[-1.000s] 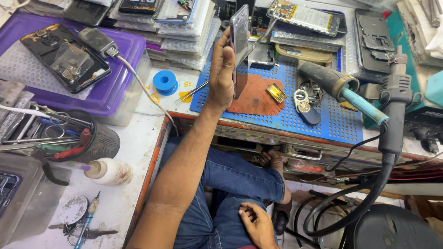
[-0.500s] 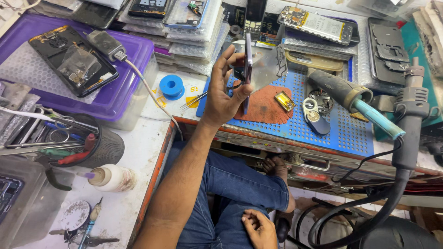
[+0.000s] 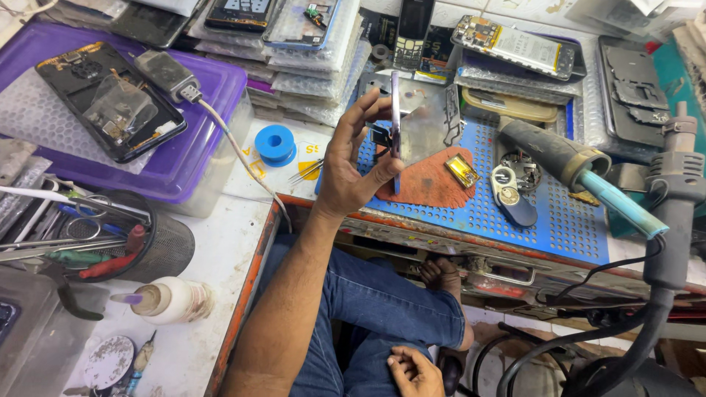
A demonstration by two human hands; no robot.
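A thin phone (image 3: 396,125), seen edge-on, is standing upright above the front left part of the blue perforated mat (image 3: 515,213). The left hand (image 3: 353,165) is gripping it, thumb pressing one face and fingers curling round the other, so the hand is closing firmly on the phone. The right hand (image 3: 415,371) is lying low on the person's lap, on blue jeans, fingers loosely bent and holding nothing that can be seen.

Just behind the phone a shiny metal plate (image 3: 430,125) is leaning, and below it a reddish-brown pad (image 3: 430,184) is lying on the mat. A small yellow part (image 3: 462,170) is sitting beside that pad, with a dark oval loupe (image 3: 511,198) near it. To the right a hot-air gun handle (image 3: 562,154) with a teal nozzle is lying across the mat, crowding that side. Left of the hand a blue spool (image 3: 275,144) and tweezers (image 3: 305,173) are resting on the white bench. Farther left a purple tray (image 3: 184,165) is carrying an opened black phone (image 3: 110,99), and a mesh cup (image 3: 158,246) is holding tools. Stacks of bubble-wrapped parts (image 3: 309,55) are filling the back of the bench.
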